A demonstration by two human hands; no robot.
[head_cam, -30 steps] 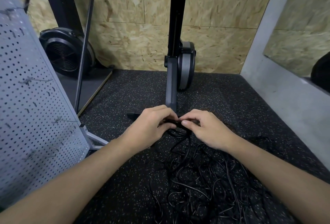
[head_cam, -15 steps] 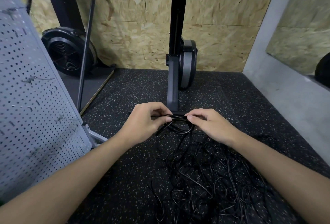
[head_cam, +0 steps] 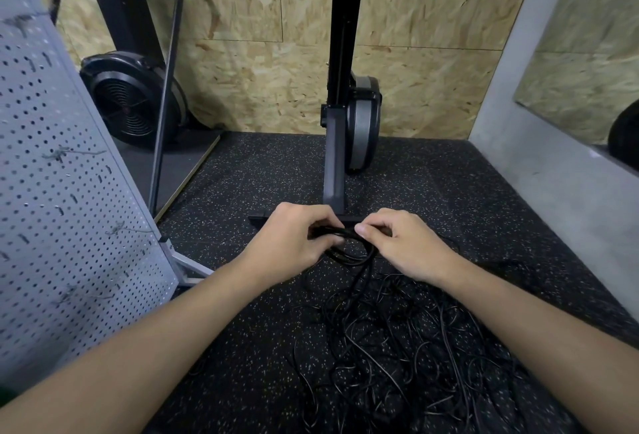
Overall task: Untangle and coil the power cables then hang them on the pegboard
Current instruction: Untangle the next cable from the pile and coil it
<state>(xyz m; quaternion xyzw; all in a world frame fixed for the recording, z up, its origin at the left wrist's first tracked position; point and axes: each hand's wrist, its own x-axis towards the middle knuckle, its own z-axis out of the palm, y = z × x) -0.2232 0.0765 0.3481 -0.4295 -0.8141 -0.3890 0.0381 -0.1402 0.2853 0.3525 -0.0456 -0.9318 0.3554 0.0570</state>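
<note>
A tangle of thin black power cables (head_cam: 397,347) lies spread on the speckled black rubber floor in front of me. Above its far edge my left hand (head_cam: 290,243) grips a small coil of black cable (head_cam: 349,250), whose loops hang just under my fingers. My right hand (head_cam: 404,243) pinches the same cable at the top of the coil, thumb and forefinger close to my left fingertips. One strand runs from the coil down into the tangle. A grey pegboard (head_cam: 69,208) with several metal hooks stands tilted at the left.
An exercise machine's upright post and foot (head_cam: 335,164) stands just behind my hands. A black fan-wheel machine (head_cam: 131,105) with a tube frame sits at back left. A chipboard wall closes the back; a grey concrete ledge (head_cam: 553,191) runs along the right.
Both hands have lifted slightly and stayed together; the loops of cable under my left hand have gathered into a tighter small coil.
</note>
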